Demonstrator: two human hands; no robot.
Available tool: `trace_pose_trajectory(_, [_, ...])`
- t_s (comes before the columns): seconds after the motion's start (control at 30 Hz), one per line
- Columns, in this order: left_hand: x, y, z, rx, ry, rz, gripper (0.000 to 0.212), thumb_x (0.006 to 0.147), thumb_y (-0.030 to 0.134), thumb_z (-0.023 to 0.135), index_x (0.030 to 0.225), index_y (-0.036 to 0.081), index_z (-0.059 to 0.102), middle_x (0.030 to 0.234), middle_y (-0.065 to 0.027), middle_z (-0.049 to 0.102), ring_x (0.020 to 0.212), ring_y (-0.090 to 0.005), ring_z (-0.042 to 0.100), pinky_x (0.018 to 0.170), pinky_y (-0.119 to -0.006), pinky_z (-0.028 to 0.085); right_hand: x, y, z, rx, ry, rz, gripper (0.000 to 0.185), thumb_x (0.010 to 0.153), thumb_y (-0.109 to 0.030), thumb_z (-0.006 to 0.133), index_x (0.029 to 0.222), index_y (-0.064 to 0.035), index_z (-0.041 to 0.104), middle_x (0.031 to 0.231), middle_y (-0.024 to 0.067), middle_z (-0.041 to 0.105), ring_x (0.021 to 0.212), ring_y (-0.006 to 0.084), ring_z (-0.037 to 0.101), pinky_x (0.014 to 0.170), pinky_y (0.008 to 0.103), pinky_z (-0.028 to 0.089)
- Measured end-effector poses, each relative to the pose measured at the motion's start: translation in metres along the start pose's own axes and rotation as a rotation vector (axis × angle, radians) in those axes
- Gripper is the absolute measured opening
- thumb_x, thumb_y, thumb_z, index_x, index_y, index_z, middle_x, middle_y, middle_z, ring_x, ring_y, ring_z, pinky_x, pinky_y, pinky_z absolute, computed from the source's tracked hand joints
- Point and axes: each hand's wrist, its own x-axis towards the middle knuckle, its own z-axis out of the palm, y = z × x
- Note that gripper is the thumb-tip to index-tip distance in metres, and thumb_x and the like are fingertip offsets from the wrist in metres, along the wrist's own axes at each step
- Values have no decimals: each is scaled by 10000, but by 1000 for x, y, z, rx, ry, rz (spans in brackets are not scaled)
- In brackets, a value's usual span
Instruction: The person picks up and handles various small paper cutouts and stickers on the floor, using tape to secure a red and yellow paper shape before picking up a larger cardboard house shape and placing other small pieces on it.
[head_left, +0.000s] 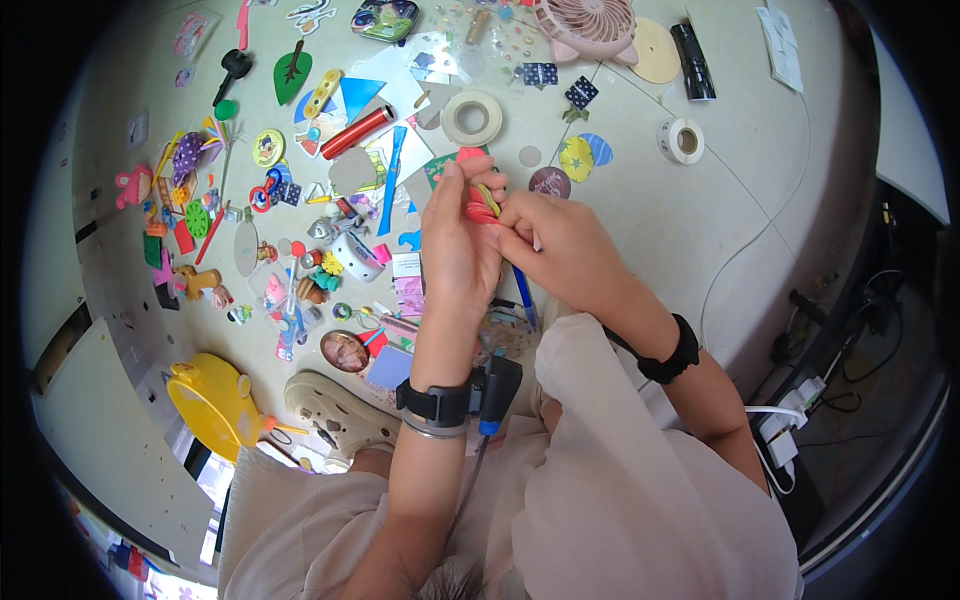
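Observation:
My left hand (463, 247) is turned palm up, its fingers curled around a small red and yellow-green item (482, 206). The item looks layered or folded, and my fingers hide part of it, so its kind is unclear. From the right, the fingertips of my right hand (562, 236) pinch the item's lower red edge. A green card (439, 171) with a pink-red piece lies on the floor just beyond my left fingers. Below my right hand a blue pen (523, 296) shows partly. A dark maroon disc (550, 182) is beyond my right knuckles.
Small toys and paper pieces are strewn across the tiled floor (637, 202) to the left. Farther off are a tape roll (472, 118), a label roll (680, 141) and a pink fan (589, 26). A yellow basket (214, 405) stands lower left; a power strip (791, 420) lies right.

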Motion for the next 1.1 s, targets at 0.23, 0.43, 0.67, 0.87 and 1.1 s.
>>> trace_pose_trajectory(0.23, [-2,1,5,-11,17,-34,271,931,231,425,990,-14,524,860,-116,580,758,-161,523,724,-290,458,-1,-1,-2,-92,62,-16,165,791,-189,586,785,-54,492,659,122,537,592,308,544,515,397,415])
trace_pose_trajectory(0.43, [2,-4,-3,17,23,-32,258,926,190,406,1032,-19,513,940,-115,579,843,-170,555,772,-282,473,7,3,-13,-91,120,69,140,794,-191,590,797,-68,525,695,84,555,614,281,556,517,377,425])
trace_pose_trajectory(0.67, [5,-4,-8,90,103,-22,299,929,173,378,1112,-45,471,1027,-130,561,917,-174,559,835,-286,471,23,48,-12,-292,176,6,96,805,-146,564,803,-54,540,749,72,560,652,266,563,540,369,435])
trace_pose_trajectory(0.87, [7,-8,-8,76,152,5,313,936,188,367,1118,-47,463,1059,-143,540,965,-185,535,838,-303,470,23,17,-13,103,82,136,128,754,-115,611,730,0,560,692,118,571,577,220,552,509,326,419])
trace_pose_trajectory(1.1, [8,-10,-6,9,44,-18,260,928,142,398,1096,-45,467,1044,-160,549,964,-205,535,827,-322,470,18,20,2,162,-39,209,174,708,-118,651,685,27,558,572,146,559,493,227,534,488,321,407])
